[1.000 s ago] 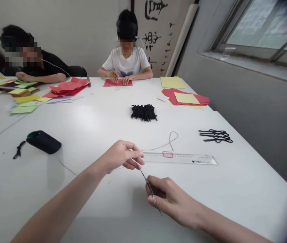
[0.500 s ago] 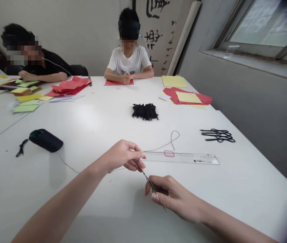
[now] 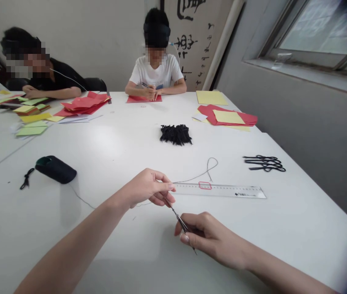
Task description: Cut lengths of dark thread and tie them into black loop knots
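Note:
My left hand [image 3: 153, 188] pinches a thin dark thread [image 3: 191, 178] over the table, its fingers closed. The thread loops on the tabletop to the right, while another stretch leads left to a black spool [image 3: 56, 169]. Small metal scissors [image 3: 180, 221] are gripped in my right hand [image 3: 208, 237], thumb and fingers around the handles. Their tips reach the fingertips of my left hand, which partly hide them and whatever lies between the blades. Just beyond lies a clear ruler [image 3: 237, 192] with a small red outline [image 3: 204, 185] over its edge.
A bundle of black cords [image 3: 176, 134] lies mid-table, with several looped black cords [image 3: 264, 163] to the right. Red paper [image 3: 204, 110] and yellow paper [image 3: 211, 98] sit at the back right. Two people sit across; one writes on a red sheet [image 3: 133, 99].
My right hand's grip on the scissors has shifted slightly, and their handle end has moved a little left. My left hand stays nearly still. The co-worker's pen has tilted.

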The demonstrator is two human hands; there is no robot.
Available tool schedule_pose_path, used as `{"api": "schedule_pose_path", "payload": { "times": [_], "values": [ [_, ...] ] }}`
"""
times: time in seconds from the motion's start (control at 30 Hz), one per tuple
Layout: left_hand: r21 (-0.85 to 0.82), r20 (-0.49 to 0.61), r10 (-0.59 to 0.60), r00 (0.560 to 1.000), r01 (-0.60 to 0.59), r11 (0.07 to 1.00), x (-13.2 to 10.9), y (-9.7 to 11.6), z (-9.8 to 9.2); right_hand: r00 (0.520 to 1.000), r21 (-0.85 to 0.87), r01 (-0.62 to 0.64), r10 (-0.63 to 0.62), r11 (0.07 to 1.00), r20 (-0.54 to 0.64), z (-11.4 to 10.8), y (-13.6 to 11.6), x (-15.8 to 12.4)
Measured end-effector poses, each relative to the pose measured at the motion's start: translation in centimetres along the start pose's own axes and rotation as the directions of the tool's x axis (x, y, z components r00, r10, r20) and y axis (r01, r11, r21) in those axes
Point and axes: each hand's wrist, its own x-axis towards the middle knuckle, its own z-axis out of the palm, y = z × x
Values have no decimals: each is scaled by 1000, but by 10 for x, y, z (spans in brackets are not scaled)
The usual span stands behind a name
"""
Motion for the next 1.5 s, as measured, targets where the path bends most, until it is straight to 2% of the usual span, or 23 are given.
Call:
{"api": "schedule_pose_path", "payload": {
  "times": [0.1,0.2,0.37,0.43,0.5,0.6,0.73,0.87,0.93,1.13,1.27,1.33,1.37,1.43,1.5],
  "values": [
    [-15,-9,-9,1000,8,1000,0,1,0,999,-198,26,-20,980,31,-4,-5,-5],
    [-14,-22,-7,1000,7,1000,0,2,-1,998,-428,58,-66,902,-3,-7,-3,-9],
    [13,-13,-6,1000,6,1000,1,1,-3,991,-549,88,-127,831,-33,-5,8,-10],
    [29,-24,5,1000,-5,1000,1,1,-3,984,-628,135,-178,767,-6,-1,12,-9],
    [33,-44,22,999,-21,999,1,1,-3,967,-720,203,-251,663,42,6,15,-9],
    [14,-48,28,998,-27,1000,-1,2,-1,926,-823,283,-365,493,100,15,18,-11],
    [-7,-20,8,1000,-8,1000,-3,5,1,848,-871,344,-515,352,126,12,8,-13],
    [-3,6,-10,1000,10,1000,-3,5,4,697,-938,272,-716,214,39,-7,-14,-5],
    [3,4,-2,1000,2,1000,-3,3,6,639,-967,213,-769,137,32,-14,-22,3],
    [18,-24,27,999,-26,999,-1,-1,4,614,-990,131,-780,-51,122,-13,-26,25],
    [23,-30,17,999,-16,1000,-1,1,5,555,-976,129,-803,-174,216,-12,-20,31],
    [23,-14,8,1000,-8,1000,-1,4,7,554,-977,136,-804,-166,214,-15,-18,31],
    [29,2,6,1000,-6,1000,-2,5,8,571,-981,152,-800,-118,185,-17,-17,31],
    [84,46,13,999,-17,996,-7,8,8,610,-974,211,-789,79,68,-23,-16,25],
    [227,54,39,998,-50,973,-15,10,4,638,-898,275,-764,342,-95,-32,-17,12]
  ]
}}
